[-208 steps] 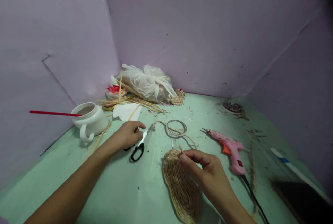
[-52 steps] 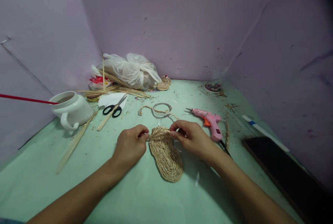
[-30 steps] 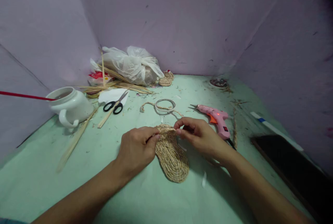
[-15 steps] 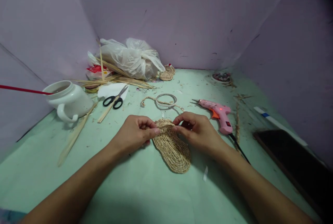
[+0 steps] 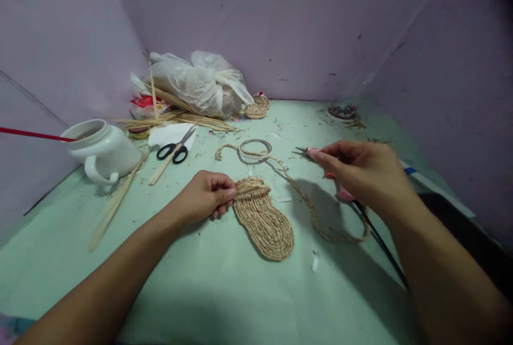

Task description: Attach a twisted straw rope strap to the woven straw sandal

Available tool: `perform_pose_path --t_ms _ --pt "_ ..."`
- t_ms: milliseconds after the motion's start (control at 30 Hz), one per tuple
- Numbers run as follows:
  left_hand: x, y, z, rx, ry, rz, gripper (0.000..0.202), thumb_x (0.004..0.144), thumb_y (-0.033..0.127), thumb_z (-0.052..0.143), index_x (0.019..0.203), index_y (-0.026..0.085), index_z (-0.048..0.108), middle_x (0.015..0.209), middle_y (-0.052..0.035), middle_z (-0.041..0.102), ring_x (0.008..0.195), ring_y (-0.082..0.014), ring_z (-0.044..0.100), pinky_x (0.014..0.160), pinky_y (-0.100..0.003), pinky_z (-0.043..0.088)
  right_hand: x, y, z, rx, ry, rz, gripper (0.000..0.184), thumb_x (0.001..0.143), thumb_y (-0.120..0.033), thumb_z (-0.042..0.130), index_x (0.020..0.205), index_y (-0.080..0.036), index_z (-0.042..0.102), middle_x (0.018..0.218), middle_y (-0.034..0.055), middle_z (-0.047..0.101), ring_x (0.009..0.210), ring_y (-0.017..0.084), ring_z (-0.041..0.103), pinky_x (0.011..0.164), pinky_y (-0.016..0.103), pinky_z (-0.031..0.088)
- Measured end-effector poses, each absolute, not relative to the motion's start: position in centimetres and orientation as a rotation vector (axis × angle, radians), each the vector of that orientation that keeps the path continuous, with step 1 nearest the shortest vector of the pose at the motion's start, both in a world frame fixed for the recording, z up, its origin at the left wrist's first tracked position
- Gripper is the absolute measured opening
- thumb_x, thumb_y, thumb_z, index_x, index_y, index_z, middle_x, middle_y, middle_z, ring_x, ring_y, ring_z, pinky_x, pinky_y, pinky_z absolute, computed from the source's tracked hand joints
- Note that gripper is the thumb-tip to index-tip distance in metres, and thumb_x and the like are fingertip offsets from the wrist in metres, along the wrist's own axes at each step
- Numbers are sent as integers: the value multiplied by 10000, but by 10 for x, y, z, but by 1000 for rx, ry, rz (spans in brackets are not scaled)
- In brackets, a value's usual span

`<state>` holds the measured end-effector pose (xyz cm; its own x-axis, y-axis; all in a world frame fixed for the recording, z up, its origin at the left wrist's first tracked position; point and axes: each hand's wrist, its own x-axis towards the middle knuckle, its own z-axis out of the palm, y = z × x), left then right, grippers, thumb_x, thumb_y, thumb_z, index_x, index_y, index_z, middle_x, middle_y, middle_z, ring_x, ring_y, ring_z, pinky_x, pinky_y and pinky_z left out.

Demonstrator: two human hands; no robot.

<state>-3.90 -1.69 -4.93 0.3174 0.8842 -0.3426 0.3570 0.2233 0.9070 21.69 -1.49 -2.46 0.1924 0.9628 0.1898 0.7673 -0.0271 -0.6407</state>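
Observation:
A woven straw sole (image 5: 267, 227), made of coiled braided cord, lies on the table in the middle. My left hand (image 5: 210, 194) pinches its upper left edge between thumb and fingers. At the right, my right hand (image 5: 358, 166) has its thumb and fingers around the barrel of a pink hot glue gun (image 5: 313, 153). The gun lies with its nozzle pointing left, and my hand hides most of its body. A braided cord (image 5: 306, 203) runs from the sole's far side through a white ring (image 5: 255, 157) and curves toward the gun's cable.
Black-handled scissors (image 5: 176, 151) lie on white paper at the left, beside a tilted white mug (image 5: 108, 153). Behind are a plastic bag (image 5: 200, 83), straw strips (image 5: 172, 118) and small woven pieces (image 5: 256, 107). A dark phone-like slab (image 5: 460, 233) lies at the right.
My right hand has let go of the sole and moved right onto the glue gun. The braided cord now shows trailing across the table. My left hand stays on the sole.

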Motion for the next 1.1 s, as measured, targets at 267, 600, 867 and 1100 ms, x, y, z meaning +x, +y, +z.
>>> perform_pose_path --t_ms 267,600,867,1100 --pt "-38 -20 -48 1361 1292 542 108 709 207 549 646 120 533 484 28 517 379 -51 453 349 -152 360 229 -10 -24 -2102 -1553 492 323 712 -495 554 786 -205 674 511 4 606 338 123 487 392 252 367" --pt "-38 -20 -50 1360 1293 549 78 682 205 547 673 130 532 519 29 537 395 -55 465 353 -154 364 259 -6 -23 -2382 -1569 162 235 681 -391 518 727 -215 666 591 43 622 569 222 573 456 289 350" --pt "-38 -21 -52 1339 1279 568 95 659 231 539 652 139 519 498 43 516 380 -60 444 349 -162 341 260 -2 -9 -2135 -1585 262 269 705 -383 502 716 -166 660 551 26 620 507 164 563 458 248 381" --pt "-41 -21 -55 1384 1247 563 81 695 210 500 655 140 509 506 48 501 394 -59 446 370 -164 342 240 23 4 -2105 -1845 414 232 638 -382 605 527 -183 653 427 3 562 391 126 489 378 227 303"
